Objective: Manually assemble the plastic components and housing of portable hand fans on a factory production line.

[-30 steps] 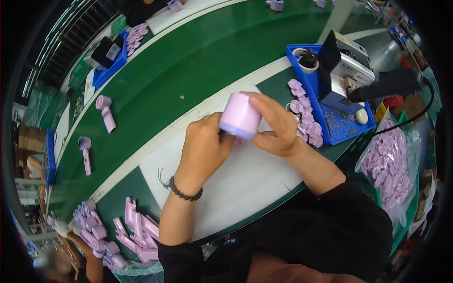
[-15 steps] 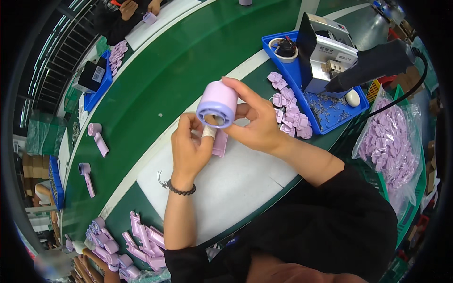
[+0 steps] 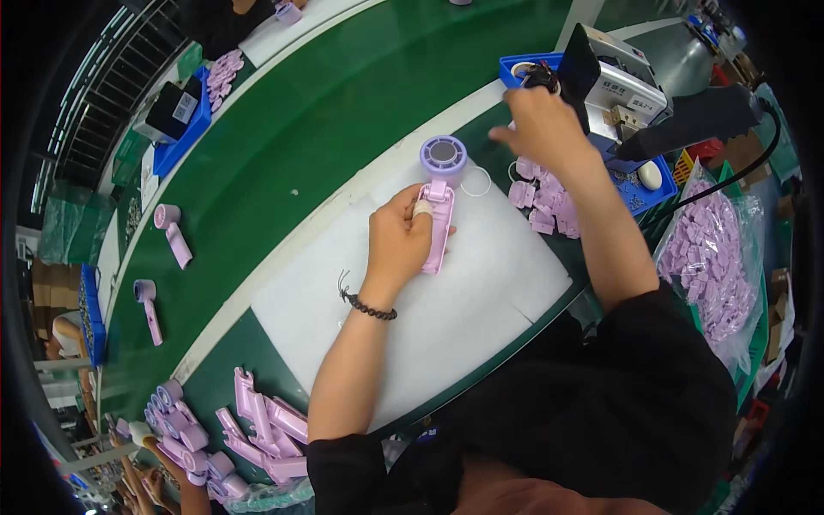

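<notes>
My left hand [image 3: 400, 236] grips a pink handheld fan [image 3: 437, 232] by its handle, with the thumb across the handle's hollow side. The fan's round purple head [image 3: 443, 155] points away from me, its spoked face and dark centre turned up. A pale covering wraps my left thumb. My right hand [image 3: 549, 124] is apart from the fan, thumb and fingers spread. It reaches over the far end of the small pink parts [image 3: 545, 204], beside the blue tray [image 3: 639, 196]. A thin white ring [image 3: 476, 181] shows just right of the fan head.
A white mat [image 3: 481, 283] lies under my hands. Pink handle shells [image 3: 270, 429] and fan heads [image 3: 184, 429] pile up near left. Two fans [image 3: 175, 236] lie on the green belt [image 3: 283, 154]. A boxy machine [image 3: 622, 86] and bagged pink parts [image 3: 708, 257] stand right.
My right hand has let go of the fan head and moved up and right toward the tray. My left hand has moved right, and the fan is turned with its spoked face up.
</notes>
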### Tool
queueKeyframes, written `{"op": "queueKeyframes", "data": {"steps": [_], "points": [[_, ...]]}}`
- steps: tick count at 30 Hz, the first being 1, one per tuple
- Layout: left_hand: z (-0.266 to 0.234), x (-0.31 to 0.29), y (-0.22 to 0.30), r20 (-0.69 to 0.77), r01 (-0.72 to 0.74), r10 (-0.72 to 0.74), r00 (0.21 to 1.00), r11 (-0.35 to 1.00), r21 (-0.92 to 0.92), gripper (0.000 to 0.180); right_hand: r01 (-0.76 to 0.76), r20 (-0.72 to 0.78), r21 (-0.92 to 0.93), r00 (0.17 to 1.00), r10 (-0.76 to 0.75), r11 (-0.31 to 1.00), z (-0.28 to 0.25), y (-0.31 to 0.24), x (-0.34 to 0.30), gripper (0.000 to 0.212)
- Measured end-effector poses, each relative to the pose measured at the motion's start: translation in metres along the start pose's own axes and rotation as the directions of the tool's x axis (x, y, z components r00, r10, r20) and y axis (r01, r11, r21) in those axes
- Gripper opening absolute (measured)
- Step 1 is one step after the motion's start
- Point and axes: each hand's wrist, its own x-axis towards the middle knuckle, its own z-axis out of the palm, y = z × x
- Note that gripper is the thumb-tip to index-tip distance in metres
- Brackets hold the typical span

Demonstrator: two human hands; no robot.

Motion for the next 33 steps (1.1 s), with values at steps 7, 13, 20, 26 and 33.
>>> {"op": "queueKeyframes", "data": {"steps": [7,13,20,26,33], "points": [[-0.002,0.000,-0.004,0.044,-0.019,0.015,0.999,0.996,0.084,0.045,0.045,0.051,-0.217,0.998,-0.034,0.975,0.031,0.021,0.028,0.024],[-0.006,-0.001,-0.011,0.097,-0.115,0.097,0.991,0.972,0.206,0.046,0.173,-0.085,0.424,0.985,-0.152,0.889,0.004,0.015,-0.008,0.019],[-0.003,-0.003,-0.002,0.095,-0.061,0.040,0.995,0.971,0.233,0.049,0.160,0.059,0.685,0.960,-0.273,0.710,0.022,-0.002,-0.084,0.023],[-0.007,-0.002,-0.010,0.128,-0.104,0.070,0.989,0.954,0.281,0.055,0.274,-0.063,0.609,0.952,-0.300,0.744,0.023,-0.015,-0.087,0.027],[-0.010,-0.002,-0.016,0.140,-0.223,0.187,0.972,0.920,0.321,0.063,0.454,-0.366,0.588,0.888,-0.280,0.670,0.041,-0.048,-0.075,0.025]]}}
